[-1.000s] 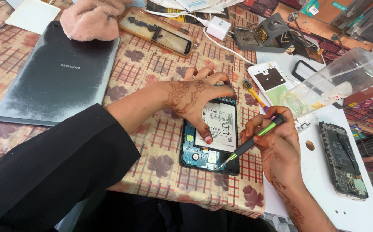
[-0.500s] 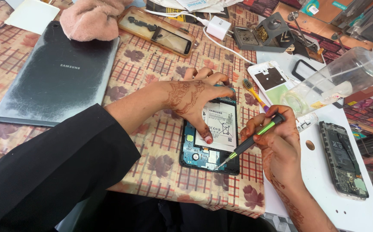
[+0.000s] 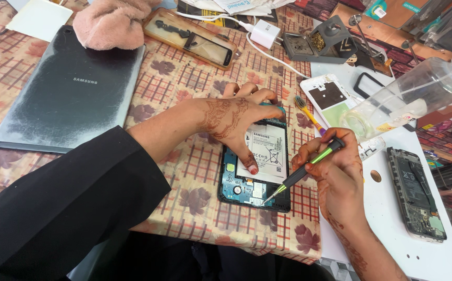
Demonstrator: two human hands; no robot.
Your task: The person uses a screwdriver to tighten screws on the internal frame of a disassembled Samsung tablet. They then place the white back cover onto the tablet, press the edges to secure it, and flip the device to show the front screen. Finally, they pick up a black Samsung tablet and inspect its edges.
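Centre of frame: opened tablet (image 3: 257,171) on checked tablecloth (image 3: 195,78). Left hand (image 3: 231,117) spread flat, thumb pressing white battery (image 3: 265,153). Right hand (image 3: 330,169) gripping green-handled screwdriver (image 3: 304,170), tip touching tablet's lower edge.

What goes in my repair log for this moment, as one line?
left hand: steadies opened phone | right hand: holds screwdriver, tip at phone's lower edge
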